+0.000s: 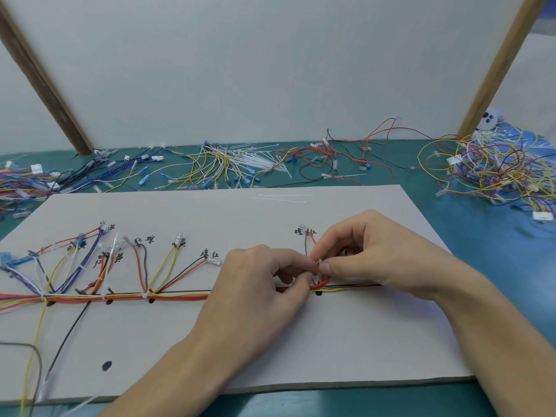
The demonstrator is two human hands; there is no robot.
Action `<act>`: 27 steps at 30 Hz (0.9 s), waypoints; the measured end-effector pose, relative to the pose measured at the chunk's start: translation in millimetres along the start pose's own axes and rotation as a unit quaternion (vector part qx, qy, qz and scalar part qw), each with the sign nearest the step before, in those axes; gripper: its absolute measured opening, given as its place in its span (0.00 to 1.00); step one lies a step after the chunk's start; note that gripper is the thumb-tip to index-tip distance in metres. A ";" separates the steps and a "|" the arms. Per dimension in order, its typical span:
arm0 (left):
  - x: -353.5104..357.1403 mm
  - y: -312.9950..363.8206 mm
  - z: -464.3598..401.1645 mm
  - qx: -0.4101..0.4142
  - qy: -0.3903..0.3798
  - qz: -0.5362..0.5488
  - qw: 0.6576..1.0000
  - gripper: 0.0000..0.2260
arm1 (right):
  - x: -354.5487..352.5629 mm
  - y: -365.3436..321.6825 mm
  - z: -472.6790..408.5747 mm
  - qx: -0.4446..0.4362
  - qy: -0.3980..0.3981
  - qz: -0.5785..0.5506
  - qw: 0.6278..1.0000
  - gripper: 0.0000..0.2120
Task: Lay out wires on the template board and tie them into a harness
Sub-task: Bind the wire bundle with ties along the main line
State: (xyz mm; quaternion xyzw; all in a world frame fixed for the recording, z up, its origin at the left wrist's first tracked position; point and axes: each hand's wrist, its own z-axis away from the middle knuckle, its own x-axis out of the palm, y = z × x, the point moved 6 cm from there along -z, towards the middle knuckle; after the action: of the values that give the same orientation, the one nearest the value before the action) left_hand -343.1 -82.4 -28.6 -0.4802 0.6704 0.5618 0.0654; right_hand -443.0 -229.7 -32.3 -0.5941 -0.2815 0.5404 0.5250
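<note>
Hands meet over a grey template board [270, 350] lying on a teal desk [511, 266], where a bundle of coloured wires [120, 297] runs left to right along a black line drawn on the board. The left hand [258, 284] and the right hand [370, 251] pinch together at a small white cable tie [318, 264], fingertips nearly touching, right where a red and a brown wire branch upward toward handwritten characters on the board. Both hands are closed in a narrow pinch on the tie, just above the bundle. To the left, further branches in red, yellow, blue, black and white fan out from the bundle toward other handwritten labels, with white ties already cinched at several junctions. Black oval marks dot the board below the line. Two loose cable ties [282, 198] lie on the far part of the board. Beyond the board, the desk holds separate heaps of spare wires: blue and mixed ones at the far left, yellow ones beside a spray of white cable ties [258, 161] in the middle, red and black ones to the right, and a tangled yellow and red pile [493, 167] at the far right. A white partition [270, 70] stands behind the desk.
</note>
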 end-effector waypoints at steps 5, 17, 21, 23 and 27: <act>1.5 -0.5 -1.2 0.004 0.002 0.004 1.000 0.10 | 0.6 -1.1 -0.1 -0.011 -0.008 0.004 1.000 0.06; 1.2 0.4 -1.4 0.007 0.009 0.014 1.000 0.13 | -0.1 -4.4 0.0 -0.038 -0.010 0.009 0.999 0.07; 1.5 -0.6 -1.6 0.006 0.011 0.011 1.000 0.11 | -0.4 -4.9 -0.1 -0.043 -0.001 0.011 0.999 0.07; 1.8 -2.3 -1.6 0.004 0.008 0.011 1.000 0.09 | -0.8 -5.3 -0.1 -0.045 0.003 0.015 0.999 0.07; 1.3 -1.8 -1.7 0.007 0.008 0.005 1.000 0.09 | -1.1 -4.7 1.2 -0.038 -0.008 0.035 0.999 0.09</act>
State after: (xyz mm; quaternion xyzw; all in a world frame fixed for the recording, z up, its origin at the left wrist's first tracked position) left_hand -341.8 -84.4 -30.1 -0.4806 0.6777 0.5533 0.0605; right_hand -443.2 -229.0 -27.5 -0.6188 -0.2847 0.5521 0.4808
